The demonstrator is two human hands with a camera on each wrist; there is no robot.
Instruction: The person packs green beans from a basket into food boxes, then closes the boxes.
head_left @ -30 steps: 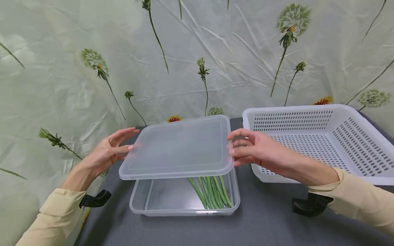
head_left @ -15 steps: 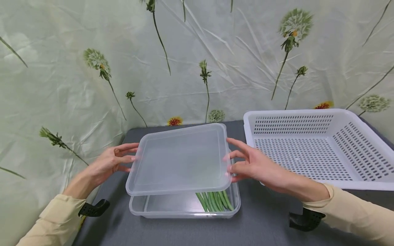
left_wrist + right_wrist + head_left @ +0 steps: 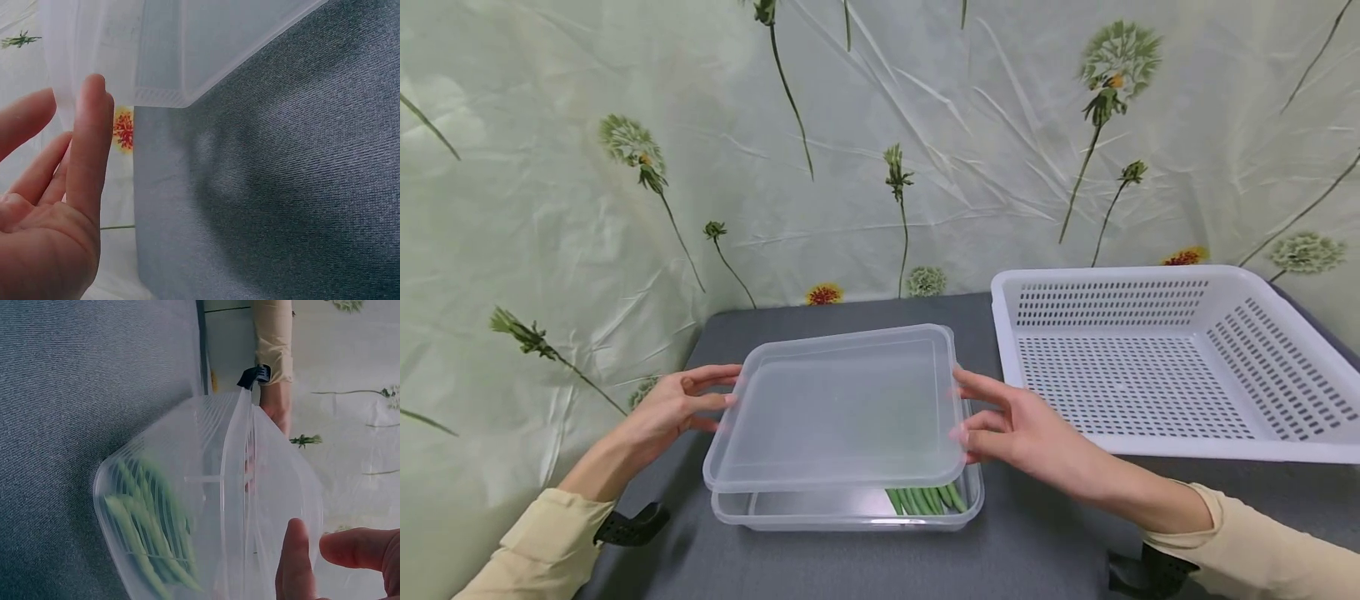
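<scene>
A frosted plastic lid (image 3: 842, 408) slants over a clear rectangular food container (image 3: 805, 523), leaving the front strip uncovered. My left hand (image 3: 662, 414) pinches the lid's left edge between thumb and fingers. At the opposite edge my right hand (image 3: 1022, 427) pinches it too. Green beans (image 3: 925, 500) lie in the container's right part, their front ends showing below the lid. Through the wall, the right wrist view shows more of the beans (image 3: 147, 519), and a wedge-shaped gap between lid (image 3: 281, 469) and container. The left wrist view has the container's corner (image 3: 165, 94) beyond my fingers.
A white perforated plastic basket (image 3: 1120, 446) stands at the right, close behind my right forearm. Dark grey cloth (image 3: 820, 567) covers the table. A flower-printed sheet (image 3: 850, 125) hangs behind the table and down its left side.
Both hands have brought the lid down and toward the front, so it covers more of the container and fewer beans show. The container and basket have stayed in place.
</scene>
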